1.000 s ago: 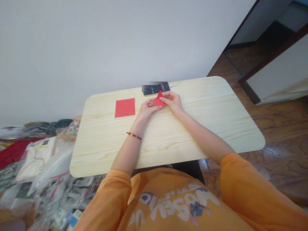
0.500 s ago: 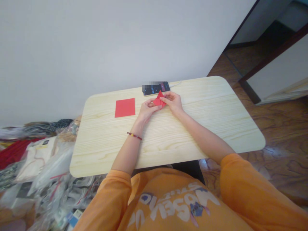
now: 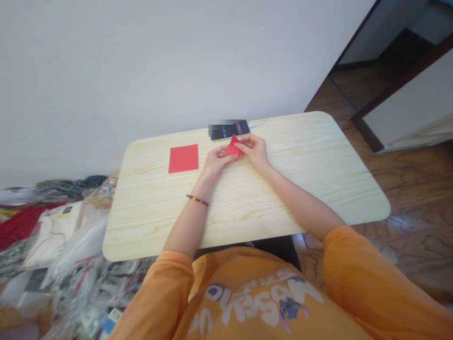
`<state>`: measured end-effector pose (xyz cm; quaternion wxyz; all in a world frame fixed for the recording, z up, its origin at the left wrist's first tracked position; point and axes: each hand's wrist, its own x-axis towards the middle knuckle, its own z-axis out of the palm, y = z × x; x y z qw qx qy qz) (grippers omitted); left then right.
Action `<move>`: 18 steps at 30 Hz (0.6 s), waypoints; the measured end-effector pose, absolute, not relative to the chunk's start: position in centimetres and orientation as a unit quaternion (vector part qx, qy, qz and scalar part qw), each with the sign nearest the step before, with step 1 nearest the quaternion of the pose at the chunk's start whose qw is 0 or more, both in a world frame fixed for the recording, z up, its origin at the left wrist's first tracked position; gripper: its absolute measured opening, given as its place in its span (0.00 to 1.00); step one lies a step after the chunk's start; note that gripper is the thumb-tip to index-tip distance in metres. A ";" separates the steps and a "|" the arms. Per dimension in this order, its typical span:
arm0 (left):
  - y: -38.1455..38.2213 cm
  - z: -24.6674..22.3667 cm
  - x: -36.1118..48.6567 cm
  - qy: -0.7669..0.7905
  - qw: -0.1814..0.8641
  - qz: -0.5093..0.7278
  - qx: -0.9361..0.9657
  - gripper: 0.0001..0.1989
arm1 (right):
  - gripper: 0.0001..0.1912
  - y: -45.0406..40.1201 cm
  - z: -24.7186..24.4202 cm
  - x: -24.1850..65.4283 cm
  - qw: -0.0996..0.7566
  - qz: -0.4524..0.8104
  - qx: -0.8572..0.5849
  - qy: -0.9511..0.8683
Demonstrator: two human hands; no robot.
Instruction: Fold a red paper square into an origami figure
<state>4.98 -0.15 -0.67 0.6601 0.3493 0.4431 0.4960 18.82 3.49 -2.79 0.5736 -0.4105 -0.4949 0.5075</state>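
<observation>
A small piece of folded red paper (image 3: 231, 149), with a pointed flap at its top, is held between both hands over the wooden-topped table (image 3: 255, 203). My left hand (image 3: 215, 162) pinches its left and lower edge, the thumb lying along the front. On the right side, my right hand (image 3: 255, 148) grips it with thumb and fingers near the upper flap. Fingertips hide parts of the paper's back and edges. To the left of my hands lies a flat red paper square (image 3: 183, 158), touched by neither hand.
Just behind the hands, a phone (image 3: 230, 130) with a lit screen lies near the wall (image 3: 177, 61), a white cable (image 3: 259, 123) running from it. Clothes and plastic bags (image 3: 71, 245) are piled left of the table. Wooden floor (image 3: 417, 208) shows at right.
The pointed flap of the folded paper has shifted slightly to the left and tilted. Both hands keep nearly the same place and grip.
</observation>
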 end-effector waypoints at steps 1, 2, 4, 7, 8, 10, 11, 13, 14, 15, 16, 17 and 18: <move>-0.2 -0.6 5.0 0.443 0.660 0.496 0.350 0.26 | 0.18 3.5 -2.8 18.8 0.575 0.508 -0.410 -0.493; -0.2 -0.6 5.0 0.444 0.660 0.495 0.350 0.26 | 0.17 3.5 -2.8 18.8 0.577 0.508 -0.410 -0.491; -0.2 -0.5 5.0 0.447 0.659 0.493 0.351 0.26 | 0.17 3.4 -2.7 18.8 0.578 0.507 -0.412 -0.489; -0.3 -0.4 5.1 0.451 0.656 0.491 0.354 0.27 | 0.17 3.4 -2.7 18.8 0.576 0.503 -0.413 -0.494; -0.3 -0.4 5.1 0.452 0.654 0.490 0.356 0.28 | 0.17 3.4 -2.7 18.8 0.575 0.502 -0.414 -0.496; -0.3 -0.4 5.0 0.456 0.652 0.489 0.358 0.28 | 0.17 3.4 -2.8 18.8 0.572 0.501 -0.416 -0.499; -0.3 -0.5 5.0 0.456 0.652 0.488 0.359 0.28 | 0.16 3.4 -2.8 18.8 0.572 0.500 -0.416 -0.499; -0.2 -0.5 5.0 0.455 0.653 0.488 0.358 0.29 | 0.16 3.4 -2.8 18.8 0.574 0.498 -0.417 -0.499; -0.2 -0.6 5.0 0.454 0.653 0.489 0.358 0.29 | 0.16 3.4 -2.9 18.8 0.574 0.498 -0.416 -0.499; -0.1 -0.6 5.0 0.454 0.654 0.489 0.358 0.28 | 0.16 3.5 -2.9 18.8 0.575 0.497 -0.415 -0.500; -0.1 -0.6 5.0 0.454 0.653 0.488 0.359 0.28 | 0.16 3.5 -2.9 18.8 0.575 0.496 -0.414 -0.501; -0.1 -0.7 5.0 0.455 0.652 0.488 0.360 0.28 | 0.16 3.5 -2.9 18.8 0.575 0.496 -0.413 -0.504; -0.1 -0.7 5.0 0.456 0.651 0.488 0.361 0.28 | 0.15 3.5 -2.9 18.8 0.574 0.494 -0.412 -0.506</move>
